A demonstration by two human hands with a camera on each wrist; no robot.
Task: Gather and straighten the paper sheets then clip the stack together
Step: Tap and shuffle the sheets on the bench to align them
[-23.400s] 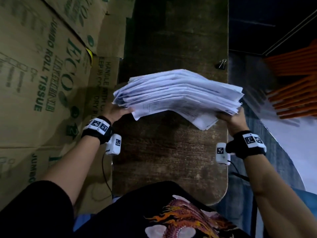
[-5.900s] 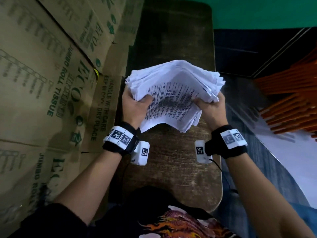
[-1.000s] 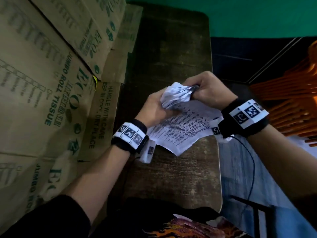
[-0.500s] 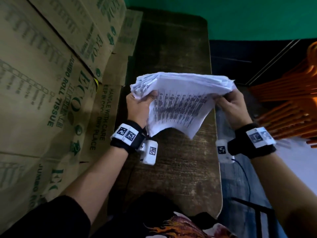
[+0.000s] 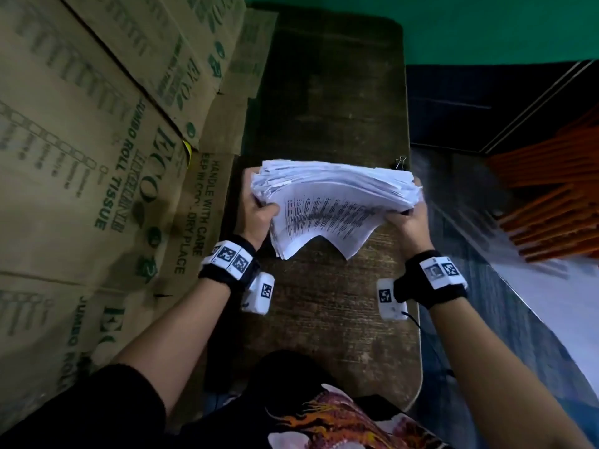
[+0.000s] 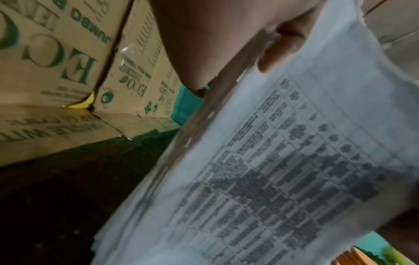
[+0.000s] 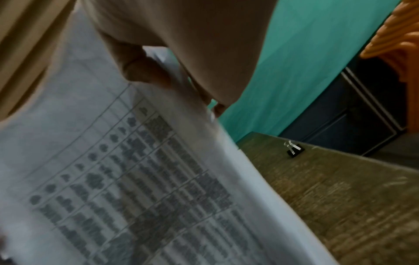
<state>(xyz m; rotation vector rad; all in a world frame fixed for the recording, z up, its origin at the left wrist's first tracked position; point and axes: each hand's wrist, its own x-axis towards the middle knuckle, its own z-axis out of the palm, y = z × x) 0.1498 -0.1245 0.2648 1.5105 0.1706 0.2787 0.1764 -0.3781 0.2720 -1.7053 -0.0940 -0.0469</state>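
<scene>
A thick stack of printed paper sheets [image 5: 327, 205] is held up on edge above the dark wooden table [image 5: 324, 108], its near sheets sagging toward me. My left hand [image 5: 256, 212] grips the stack's left end, thumb on the front sheet. My right hand [image 5: 406, 218] grips the right end. In the left wrist view the thumb [image 6: 281, 48] presses the printed sheet [image 6: 283, 170]. The right wrist view shows my thumb [image 7: 140, 70] on the sheet [image 7: 113, 179]. A small black binder clip [image 5: 401, 162] [image 7: 293, 148] lies on the table near its right edge, behind the stack.
Cardboard boxes [image 5: 81, 157] printed with green lettering stand along the table's left side. Orange stacked plastic chairs [image 5: 551, 196] are at the right, beyond the table edge. A green wall [image 5: 453, 27] is behind the table.
A second ago both hands were bunched together at the stack's top. They have since spread to its two ends and the stack now stands wide on edge.
</scene>
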